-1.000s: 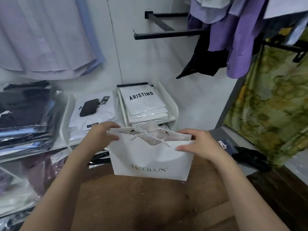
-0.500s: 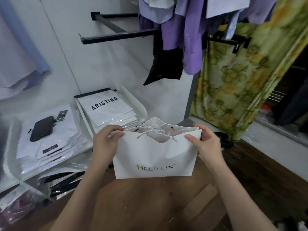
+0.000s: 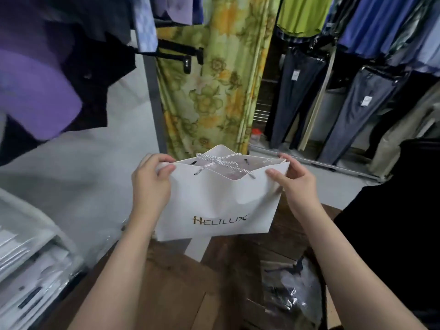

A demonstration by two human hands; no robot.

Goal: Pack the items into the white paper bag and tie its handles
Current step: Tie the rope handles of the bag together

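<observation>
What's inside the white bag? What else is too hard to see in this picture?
Head view only:
- Inside the white paper bag: its front wall hides all but some pinkish wrapping under the tied handles.
- The tags on the hanging trousers: too small to read.
- Top left, the purple garment: blurred.
- Lower left, the packed shirts: blurred and cut off by the edge.

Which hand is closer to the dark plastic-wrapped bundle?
Right. The right hand pinches the white paper bag straight beyond the bundle; the left hand pinches its opposite corner.
</observation>
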